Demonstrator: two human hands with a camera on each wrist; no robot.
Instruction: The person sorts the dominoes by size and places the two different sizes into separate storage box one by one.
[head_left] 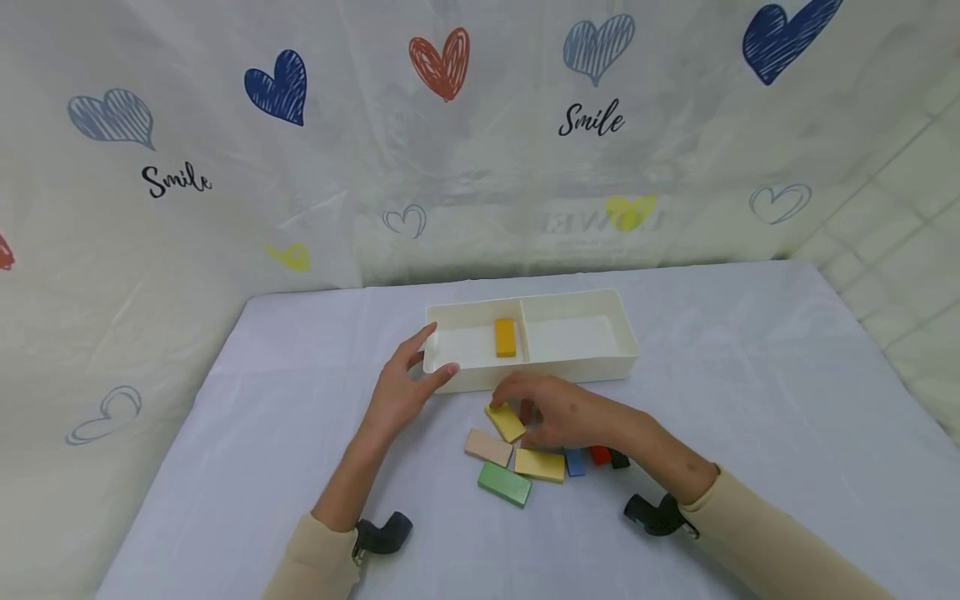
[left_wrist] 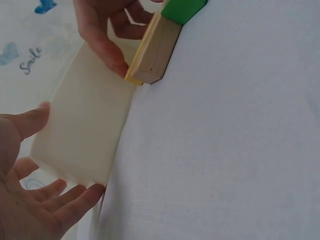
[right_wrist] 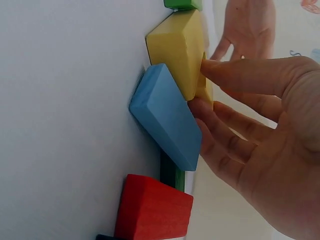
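Note:
A white two-compartment box (head_left: 570, 369) sits on the table, with an orange-yellow block (head_left: 506, 338) in its left compartment beside the divider. At the box's left end is my left hand (head_left: 399, 390), its thumb at the front rim and its loosely spread fingers touching the end wall. My right hand (head_left: 568, 410) pinches a yellow block (head_left: 507, 423) between thumb and fingers, just in front of the box. Close by lie a plain wooden block (head_left: 488, 447), a green block (head_left: 505, 484), a second yellow block (head_left: 539, 465) and a blue block (right_wrist: 167, 117).
Under the right wrist lie a red block (right_wrist: 155, 207) and a dark green block (head_left: 619, 459), partly covered in the head view. White cloth covers the table (head_left: 300, 417). Behind it hangs a sheet (head_left: 495, 150) printed with hearts.

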